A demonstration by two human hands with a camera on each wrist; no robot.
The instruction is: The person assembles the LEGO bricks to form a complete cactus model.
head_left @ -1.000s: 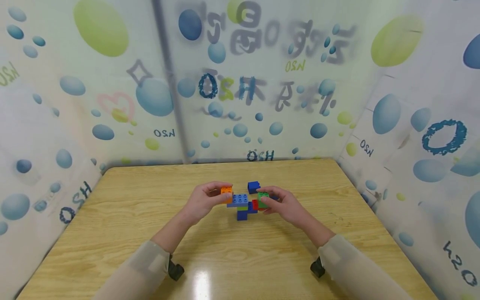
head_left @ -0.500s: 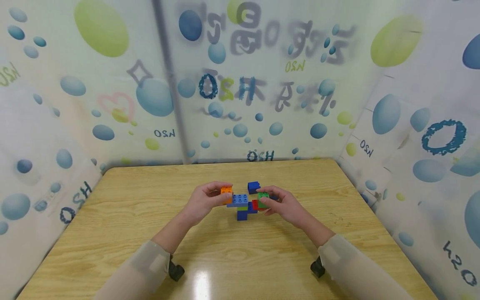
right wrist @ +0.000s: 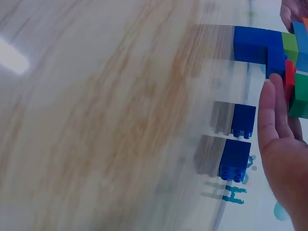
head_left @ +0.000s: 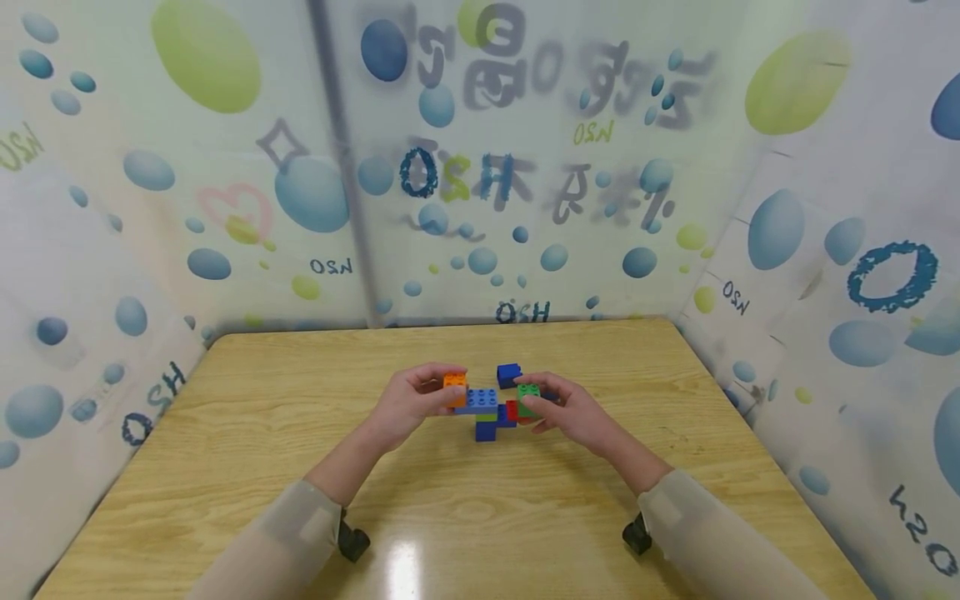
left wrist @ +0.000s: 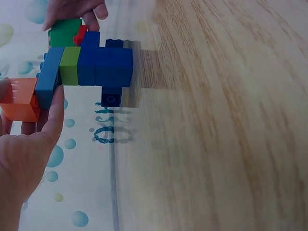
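Note:
A stack of toy building bricks stands on the table between both hands. Its base is a dark blue brick (head_left: 486, 431), with another blue brick (head_left: 506, 415) jutting right, a lime green brick (head_left: 486, 417) above and a lighter blue brick (head_left: 482, 399) across the top. At that top brick's left end, my left hand (head_left: 405, 406) pinches an orange brick (head_left: 454, 380) between thumb and fingers. My right hand (head_left: 576, 414) grips a green brick (head_left: 528, 390) at the right side, over a red brick (head_left: 512, 410). In the right wrist view, its fingertips reach the blue brick beneath.
Two loose dark blue bricks lie beyond the stack: one brick (right wrist: 244, 120) and a second brick (right wrist: 236, 156). The head view shows one loose brick (head_left: 507, 375) behind the stack. A patterned curtain (head_left: 480, 283) borders the wooden table (head_left: 480, 508) at the back and sides.
Both hands stay in place on the orange and green bricks. The whole head view shifts very slightly; the stack itself looks the same.

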